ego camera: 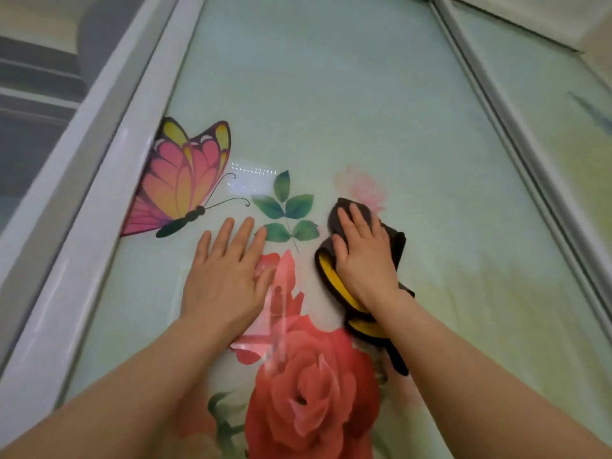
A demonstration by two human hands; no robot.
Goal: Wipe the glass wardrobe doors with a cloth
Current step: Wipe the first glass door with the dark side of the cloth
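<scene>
A glass wardrobe door fills the view, pale green with a printed butterfly, green leaves and a large red rose. My right hand presses a dark grey and yellow cloth flat against the glass, just right of the leaves, fingers straight over the cloth. Flat on the bare glass with its fingers spread lies my left hand, between the butterfly and the rose. Part of the cloth hangs below my right wrist.
A white metal frame borders the door on the left, with a darker opening beyond it. Another frame rail on the right separates a second glass panel.
</scene>
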